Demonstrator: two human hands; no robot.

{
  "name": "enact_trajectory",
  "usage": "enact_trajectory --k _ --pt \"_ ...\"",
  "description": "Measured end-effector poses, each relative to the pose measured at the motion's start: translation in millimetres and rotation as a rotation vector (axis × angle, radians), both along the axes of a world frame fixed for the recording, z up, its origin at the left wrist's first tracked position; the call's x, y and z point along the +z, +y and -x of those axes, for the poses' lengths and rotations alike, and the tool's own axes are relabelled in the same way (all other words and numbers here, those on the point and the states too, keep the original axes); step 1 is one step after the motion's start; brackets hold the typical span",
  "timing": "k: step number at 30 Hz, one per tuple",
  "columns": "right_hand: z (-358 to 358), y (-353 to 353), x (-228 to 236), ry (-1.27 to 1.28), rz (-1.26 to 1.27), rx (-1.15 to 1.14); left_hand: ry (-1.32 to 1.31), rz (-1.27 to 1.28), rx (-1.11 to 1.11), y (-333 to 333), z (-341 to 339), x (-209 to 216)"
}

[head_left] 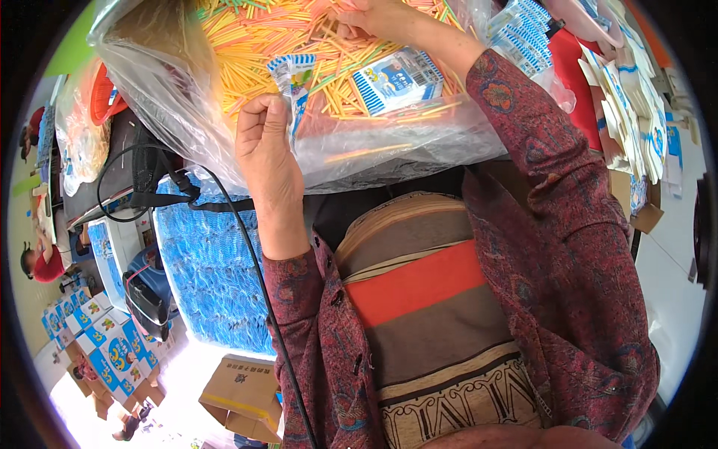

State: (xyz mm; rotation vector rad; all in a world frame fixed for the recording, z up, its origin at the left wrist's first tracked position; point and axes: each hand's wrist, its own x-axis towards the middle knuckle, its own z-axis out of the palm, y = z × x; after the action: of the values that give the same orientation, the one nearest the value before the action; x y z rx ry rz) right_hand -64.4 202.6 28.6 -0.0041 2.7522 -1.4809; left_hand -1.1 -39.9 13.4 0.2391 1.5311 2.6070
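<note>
My left hand (pixel 271 142) pinches the edge of a small clear packet (pixel 296 75) with a blue-and-white striped end, upright above a heap of thin sticks (pixel 243 69) in yellow, pink, orange and some green. At the top edge, my right hand (pixel 363 18) reaches into the heap with its fingers curled among the sticks. What those fingers hold, if anything, is hidden. A blue-and-white printed packet (pixel 398 79) lies flat on the sticks between the hands. Under and around the heap spreads a large clear plastic sheet (pixel 404 146).
Striped flat packets (pixel 520 34) lie stacked at the far right, near leaning white cartons (pixel 624 105). To my left stands a bin full of blue packets (pixel 213 266). A black cable (pixel 258 258) hangs past my left arm; a cardboard box (pixel 241 393) sits lower left. Other people are at the far left.
</note>
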Motion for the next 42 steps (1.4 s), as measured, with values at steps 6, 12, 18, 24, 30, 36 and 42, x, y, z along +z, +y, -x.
enact_trajectory --k 6,12,18,24,30,36,42 --pt "-15 -8 -15 0.310 0.155 0.059 0.105 0.081 0.041 4 -1 -6" --pt "-1 5 -38 0.488 -0.150 -0.028 0.255 0.143 0.089 10 -2 -11" --pt "-46 -25 57 0.085 1.256 -0.161 0.422 0.260 0.178 11 -3 -16" --pt "-85 -40 63 0.285 0.826 0.060 0.557 0.414 0.255 11 2 -21" --pt "-101 -46 57 0.335 0.315 0.052 0.602 0.505 0.267 16 -1 -15" --pt "-103 -51 33 0.619 0.016 0.056 0.742 0.601 0.304 24 -1 -13" --pt "-110 -43 41 0.381 -0.006 0.059 0.725 0.594 0.218 29 -8 -5"
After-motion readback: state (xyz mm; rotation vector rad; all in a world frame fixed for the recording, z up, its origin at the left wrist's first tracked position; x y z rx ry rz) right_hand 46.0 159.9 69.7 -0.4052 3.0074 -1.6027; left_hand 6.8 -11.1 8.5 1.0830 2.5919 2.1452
